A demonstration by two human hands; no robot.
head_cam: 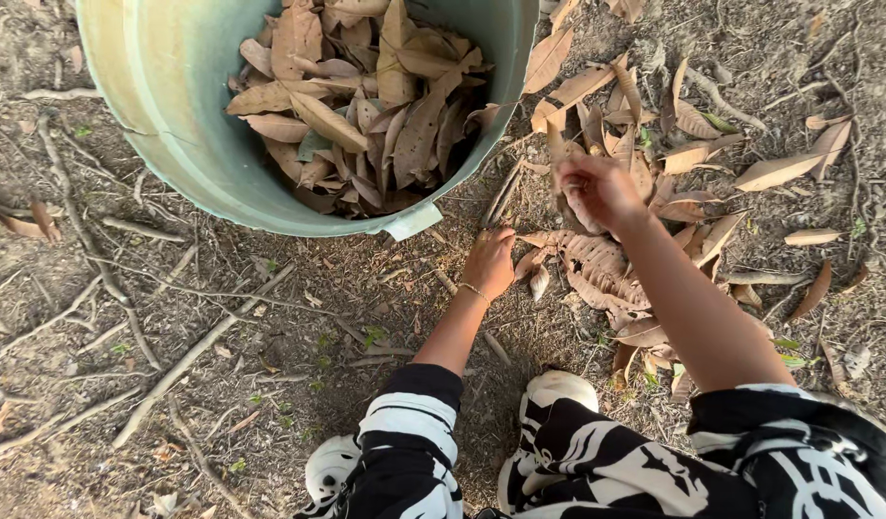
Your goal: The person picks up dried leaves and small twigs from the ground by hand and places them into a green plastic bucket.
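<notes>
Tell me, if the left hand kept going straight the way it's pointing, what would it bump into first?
Probably the bucket. The left hand rests on the ground pointing up toward its rim, with only bare dirt and twigs between. Depth is hard to judge, though.

Soft, even daylight covers the scene, bright but without harsh glare. Shadows are faint: a dim patch lies on the ground (270,384) near the person's knees, and the inside of the green bucket (174,106) is darker low down. The right hand (597,187) is slightly blurred; the dry leaves (597,269) look sharp.
</notes>
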